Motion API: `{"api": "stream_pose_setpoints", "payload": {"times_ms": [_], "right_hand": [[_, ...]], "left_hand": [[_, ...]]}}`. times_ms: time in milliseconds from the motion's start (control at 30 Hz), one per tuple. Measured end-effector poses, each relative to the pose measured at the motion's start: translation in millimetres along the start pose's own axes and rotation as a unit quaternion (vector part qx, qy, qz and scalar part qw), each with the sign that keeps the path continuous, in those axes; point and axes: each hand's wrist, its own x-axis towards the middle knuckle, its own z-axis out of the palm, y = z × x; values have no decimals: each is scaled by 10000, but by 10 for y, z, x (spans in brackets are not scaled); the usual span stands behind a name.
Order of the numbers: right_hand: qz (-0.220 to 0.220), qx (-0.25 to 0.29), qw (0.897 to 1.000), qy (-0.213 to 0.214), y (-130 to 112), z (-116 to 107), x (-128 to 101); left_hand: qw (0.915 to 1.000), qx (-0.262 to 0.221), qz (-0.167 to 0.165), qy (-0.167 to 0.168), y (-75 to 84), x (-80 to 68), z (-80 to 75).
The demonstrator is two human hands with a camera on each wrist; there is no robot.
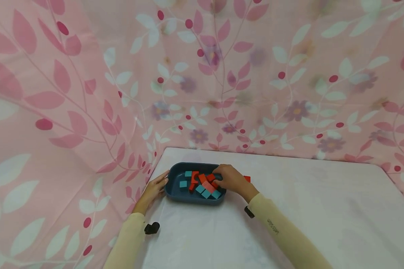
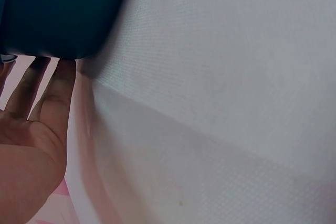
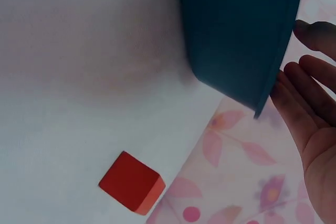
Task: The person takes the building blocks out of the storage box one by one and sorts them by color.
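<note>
Left hand (image 1: 153, 188): I brace fingers flat on dark-blue plastic tray (image 1: 173, 194), centre frame.
Right hand (image 1: 231, 180): over red and teal blocks (image 1: 202, 183); grip unclear, so I reach slowly.

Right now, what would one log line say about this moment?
left hand: open, touching tray end | right hand: over tray's red and teal blocks, grasp unclear | one red block: loose on table
</note>
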Motion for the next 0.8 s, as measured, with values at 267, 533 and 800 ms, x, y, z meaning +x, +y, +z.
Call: {"api": "stream_pose_setpoints", "payload": {"times_ms": [267,533,800], "right_hand": [[136,-659,9971,-359,-42,164,67],[375,-1415,9870,-658,-93,225,125],[237,-1846,9810,-550,-105,263,177]], "left_hand": [[9999,-13,-97,124,14,-12,12],[10000,37,42,67,32,-25,48],[9999,98,79,84,35,-27,39]]}}
